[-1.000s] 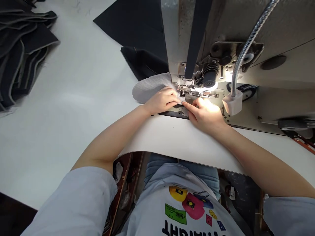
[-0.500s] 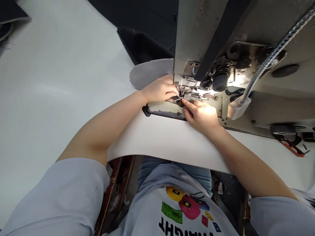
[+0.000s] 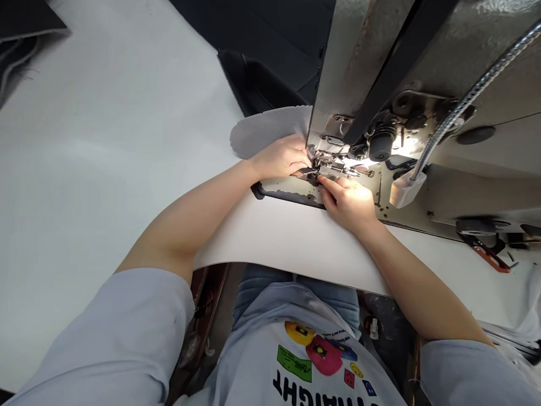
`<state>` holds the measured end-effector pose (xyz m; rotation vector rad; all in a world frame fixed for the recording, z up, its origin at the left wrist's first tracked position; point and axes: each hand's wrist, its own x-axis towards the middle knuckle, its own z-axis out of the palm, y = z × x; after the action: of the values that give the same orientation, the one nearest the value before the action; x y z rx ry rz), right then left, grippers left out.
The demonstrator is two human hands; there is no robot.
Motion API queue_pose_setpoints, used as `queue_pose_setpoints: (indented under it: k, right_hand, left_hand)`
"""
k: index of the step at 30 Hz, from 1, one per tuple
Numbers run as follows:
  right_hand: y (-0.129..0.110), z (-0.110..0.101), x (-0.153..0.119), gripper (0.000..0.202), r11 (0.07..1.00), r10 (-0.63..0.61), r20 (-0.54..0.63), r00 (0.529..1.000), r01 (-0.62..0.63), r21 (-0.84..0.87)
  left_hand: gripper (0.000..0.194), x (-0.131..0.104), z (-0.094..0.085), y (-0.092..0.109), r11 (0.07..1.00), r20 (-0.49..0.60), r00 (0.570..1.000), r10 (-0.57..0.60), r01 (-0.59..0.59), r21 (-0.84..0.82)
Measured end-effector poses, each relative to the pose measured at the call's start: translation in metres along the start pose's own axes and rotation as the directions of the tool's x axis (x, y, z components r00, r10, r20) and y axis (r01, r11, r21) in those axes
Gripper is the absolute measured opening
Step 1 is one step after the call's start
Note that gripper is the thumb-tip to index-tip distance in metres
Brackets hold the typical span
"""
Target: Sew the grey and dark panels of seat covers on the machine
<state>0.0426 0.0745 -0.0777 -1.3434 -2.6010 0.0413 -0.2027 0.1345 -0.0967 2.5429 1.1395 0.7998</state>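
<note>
A sewing machine (image 3: 338,73) stands at the upper right, its needle area lit by a lamp. My left hand (image 3: 282,157) is at the left of the presser foot, fingers closed on the edge of a grey mesh fabric piece (image 3: 266,128) that reaches out to the left behind it. My right hand (image 3: 349,201) lies on the machine bed just right of and below the foot, its index finger extended towards the needle area and the others curled. Whatever lies under that fingertip is too small to make out.
Black material (image 3: 262,34) lies behind the machine head, and more dark pieces (image 3: 31,28) are at the far left corner. A white lamp head (image 3: 408,189) hangs on a braided cable. Orange-handled snips (image 3: 490,256) lie at the right on the white table (image 3: 127,124).
The whole view has shifted a little, so machine and hands appear slightly further right. Both hands keep nearly the same places beside the presser foot.
</note>
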Motion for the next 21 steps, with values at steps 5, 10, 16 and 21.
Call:
queue_pose_setpoints:
  k: [5,10,16,21]
  right_hand:
    - [-0.002,-0.004,-0.006,0.043,1.000,-0.027,-0.014,1.000,0.027,0.000]
    - [-0.014,-0.011,-0.025,0.045,0.988,-0.152,0.016,0.988,0.151,0.035]
    - [-0.021,-0.010,-0.029,0.044,0.988,-0.144,0.003,0.990,0.144,0.051]
    - [-0.015,-0.010,-0.035,0.042,0.983,-0.134,-0.054,0.990,0.139,0.116]
  left_hand:
    - [0.027,-0.002,-0.010,0.005,0.999,0.009,0.999,-0.035,0.034,0.035]
    - [0.046,0.007,-0.044,-0.004,0.853,-0.146,0.887,-0.437,0.461,0.244]
    - [0.069,0.031,-0.052,-0.018,0.637,-0.079,0.690,-0.719,0.700,0.322]
    - [0.065,-0.003,-0.070,0.019,0.593,-0.104,0.660,-0.744,0.724,0.353]
